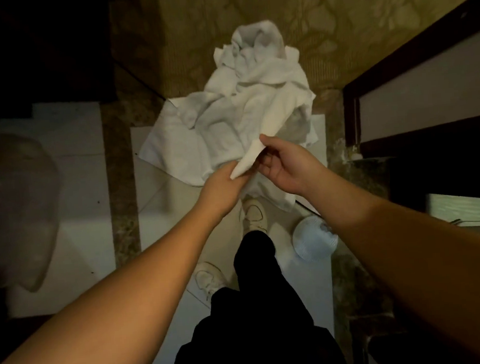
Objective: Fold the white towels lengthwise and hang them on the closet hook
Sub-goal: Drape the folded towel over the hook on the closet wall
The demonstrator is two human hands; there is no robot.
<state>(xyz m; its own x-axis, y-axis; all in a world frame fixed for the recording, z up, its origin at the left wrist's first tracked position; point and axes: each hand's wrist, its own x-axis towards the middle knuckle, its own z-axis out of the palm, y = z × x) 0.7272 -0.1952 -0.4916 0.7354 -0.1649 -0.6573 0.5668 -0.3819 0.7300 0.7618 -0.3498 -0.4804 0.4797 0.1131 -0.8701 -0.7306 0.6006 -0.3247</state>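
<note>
Head view, looking steeply down. A heap of white towels lay crumpled ahead of the person, resting partly on pale floor tiles and partly against a patterned tan wall covering farther off; none was folded, and no closet hook could be seen anywhere in the picture.

One towel corner had been drawn up from the near edge of the heap. The left hand pinched the lower tip of that corner between thumb and fingertips. The right hand gripped the same strip slightly higher, thumb on top and fingers curled beneath it. The two hands were close together, almost touching, with the corner stretched between them.

The step in hand appeared to be the very first: singling out one towel by its corner, before any lengthwise fold. The task seemed barely begun.

The next move would likely call for the hands to part along the hem until a second corner was found, then to lift the towel free of the heap. Since the cloths lay tangled, a neighbouring towel might be dragged up with it.

Nearer the viewer stood two pale shoes and dark trousers. A round white ribbed object, not identifiable, sat on the floor at near right. A dark-framed panel ran along the right side.
</note>
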